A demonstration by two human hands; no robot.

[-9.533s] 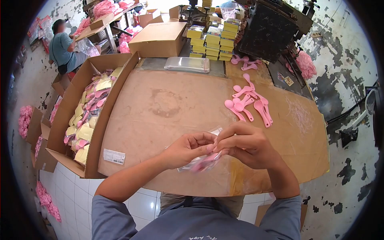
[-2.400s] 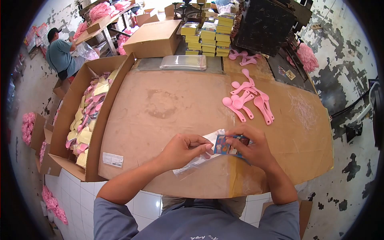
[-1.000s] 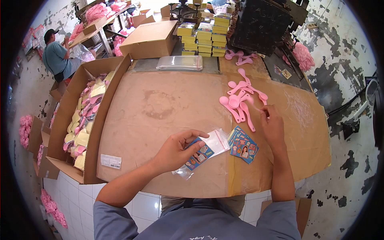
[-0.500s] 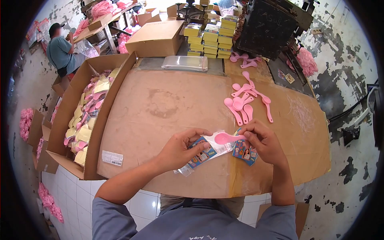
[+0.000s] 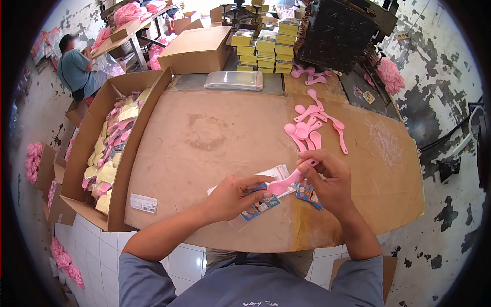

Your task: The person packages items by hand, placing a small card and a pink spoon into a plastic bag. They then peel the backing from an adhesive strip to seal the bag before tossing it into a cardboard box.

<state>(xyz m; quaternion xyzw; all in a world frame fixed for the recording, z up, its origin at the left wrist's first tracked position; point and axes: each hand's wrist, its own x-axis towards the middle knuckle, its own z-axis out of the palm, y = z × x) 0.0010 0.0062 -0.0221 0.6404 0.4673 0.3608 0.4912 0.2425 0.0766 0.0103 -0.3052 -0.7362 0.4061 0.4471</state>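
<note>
My left hand (image 5: 236, 195) pinches a clear plastic bag (image 5: 271, 175) with a printed blue card (image 5: 260, 207) inside it, low on the cardboard-covered table (image 5: 204, 138). My right hand (image 5: 327, 181) grips the handle of a pink plastic spoon (image 5: 284, 183), whose bowl points into the bag's mouth. A small stack of printed cards (image 5: 306, 193) lies under my right hand. Several loose pink spoons (image 5: 312, 128) lie just beyond my right hand.
A large open carton (image 5: 105, 148) of packed pink-and-yellow bags stands at the left. A stack of clear bags (image 5: 234, 80), a closed box (image 5: 197, 48), yellow packs (image 5: 271, 43) and a black machine (image 5: 340, 33) line the back. Another person (image 5: 74, 66) works at far left.
My right hand reached to the loose spoons, picked one up and brought it back to the bag. The spoon now tilts bowl-first into the bag held by my left hand.
</note>
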